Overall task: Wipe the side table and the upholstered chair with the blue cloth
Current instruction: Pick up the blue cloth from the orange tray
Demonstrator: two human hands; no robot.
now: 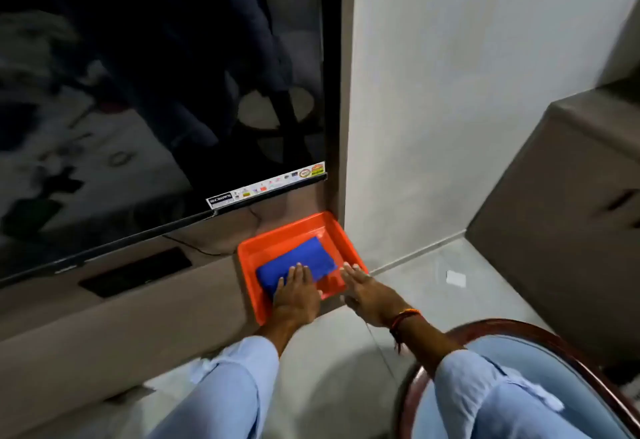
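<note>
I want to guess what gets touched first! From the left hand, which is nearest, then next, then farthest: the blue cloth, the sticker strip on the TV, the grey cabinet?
From the left hand:
1. Blue cloth, under its fingers, in the orange tray.
2. Sticker strip, above, on the TV's bottom edge.
3. Grey cabinet, far right.

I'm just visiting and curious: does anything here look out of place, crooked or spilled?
Two small things. The orange tray sits askew at the end of the TV ledge, its near corner jutting over the edge. A pale scrap lies on the grey floor nearby. The blue cloth lies folded in the tray; no spill shows.
</note>
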